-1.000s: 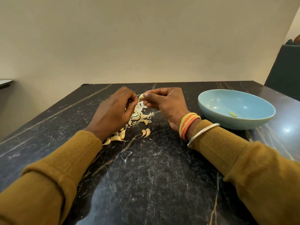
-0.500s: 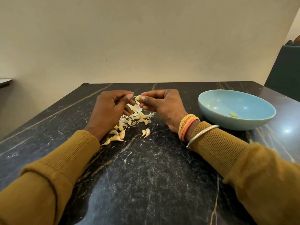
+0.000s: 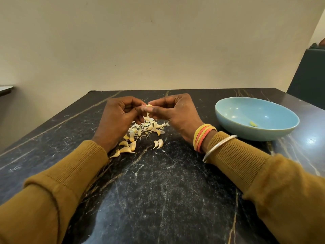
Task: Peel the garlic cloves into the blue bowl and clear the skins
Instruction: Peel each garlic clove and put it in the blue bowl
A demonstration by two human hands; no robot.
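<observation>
a garlic clove (image 3: 149, 106) was pinched between the left hand (image 3: 121, 117) and right hand (image 3: 173, 111) above the skins (image 3: 146, 127), apparently for peeling; the blue bowl (image 3: 228, 118) was kept beside the right hand for drop-off.

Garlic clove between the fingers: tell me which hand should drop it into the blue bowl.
Right, probably: the right hand pinches the garlic clove and lies nearer the blue bowl; the left hand, also pinching it, would need to cross over.
</observation>
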